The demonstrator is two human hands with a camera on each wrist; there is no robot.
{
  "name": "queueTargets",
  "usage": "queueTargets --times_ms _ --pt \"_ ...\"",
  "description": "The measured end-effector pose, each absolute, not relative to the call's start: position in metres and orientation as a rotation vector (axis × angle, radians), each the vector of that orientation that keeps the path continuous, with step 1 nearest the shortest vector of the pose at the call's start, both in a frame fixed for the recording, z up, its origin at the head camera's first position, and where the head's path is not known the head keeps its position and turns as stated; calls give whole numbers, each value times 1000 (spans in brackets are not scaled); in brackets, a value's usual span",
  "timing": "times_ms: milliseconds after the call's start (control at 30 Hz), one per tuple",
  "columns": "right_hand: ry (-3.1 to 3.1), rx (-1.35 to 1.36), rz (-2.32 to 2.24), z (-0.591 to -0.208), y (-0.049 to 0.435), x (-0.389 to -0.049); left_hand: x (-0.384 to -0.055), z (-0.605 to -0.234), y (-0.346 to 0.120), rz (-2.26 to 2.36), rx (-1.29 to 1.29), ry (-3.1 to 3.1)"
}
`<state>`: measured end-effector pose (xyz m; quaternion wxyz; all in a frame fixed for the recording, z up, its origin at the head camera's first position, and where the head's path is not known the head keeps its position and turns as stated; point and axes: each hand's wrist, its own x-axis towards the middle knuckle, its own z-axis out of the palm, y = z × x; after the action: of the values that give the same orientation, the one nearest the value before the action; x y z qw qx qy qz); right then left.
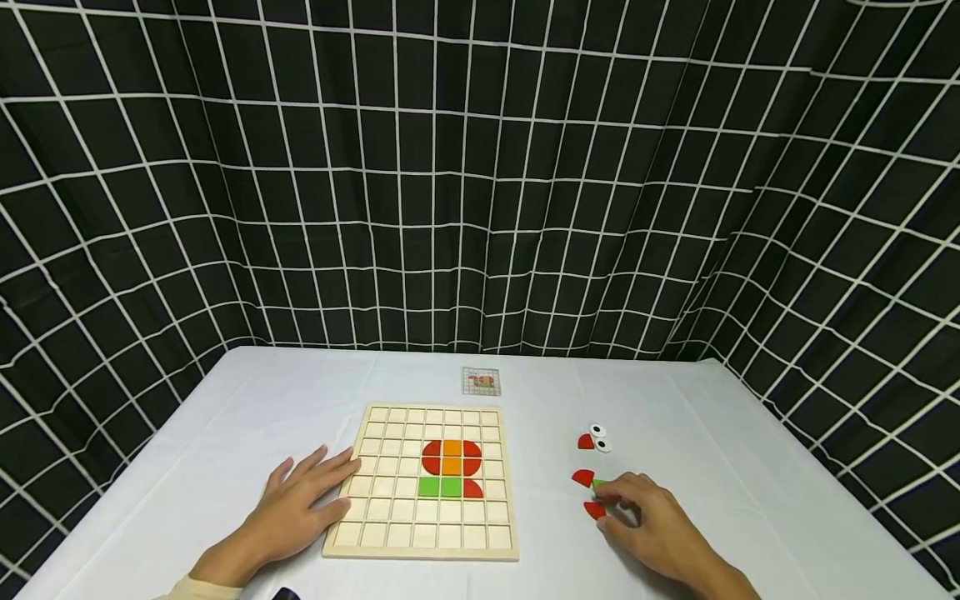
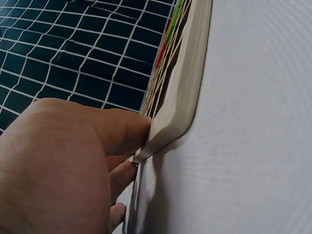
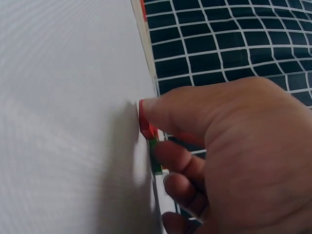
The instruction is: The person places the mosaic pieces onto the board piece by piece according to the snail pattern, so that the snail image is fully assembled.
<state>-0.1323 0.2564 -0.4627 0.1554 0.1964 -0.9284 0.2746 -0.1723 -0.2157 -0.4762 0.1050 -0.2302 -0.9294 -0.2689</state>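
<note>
My left hand (image 1: 296, 510), fingers spread, rests at the left edge of a wooden grid board (image 1: 420, 552). In the left wrist view, the thumb (image 2: 124, 129) touches the board's rim (image 2: 187, 92). On the board lie red rounded pieces, orange squares (image 1: 452, 457) and green squares (image 1: 440, 487). My right hand (image 1: 656, 525) is over loose pieces right of the board, thumb and index finger apart. Its thumb touches a red quarter-round piece (image 3: 144, 119); the index finger is at a green piece (image 3: 155, 156), partly hidden. Another red quarter-round (image 1: 583, 477) lies just beyond.
A small pattern card (image 1: 481, 382) lies behind the board. Two white eye pieces (image 1: 600, 438) and a red quarter-round (image 1: 586, 442) lie farther back on the right. A dark object (image 1: 286, 594) shows at the front edge. Black gridded curtains (image 1: 450, 167) surround the white table (image 1: 187, 450).
</note>
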Motion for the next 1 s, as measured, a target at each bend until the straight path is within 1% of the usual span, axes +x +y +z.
queueTargets --times_ms 400,667,1000 --pt "-2688 511 810 -460 251 -135 -173 -477 -216 -796 -678 -2735" --pt "-2464 613 799 -449 239 -137 -173 -477 -217 -805 -677 -2731" --pt "-2367 712 813 -432 213 -145 -173 -477 -216 -802 -670 -2743"
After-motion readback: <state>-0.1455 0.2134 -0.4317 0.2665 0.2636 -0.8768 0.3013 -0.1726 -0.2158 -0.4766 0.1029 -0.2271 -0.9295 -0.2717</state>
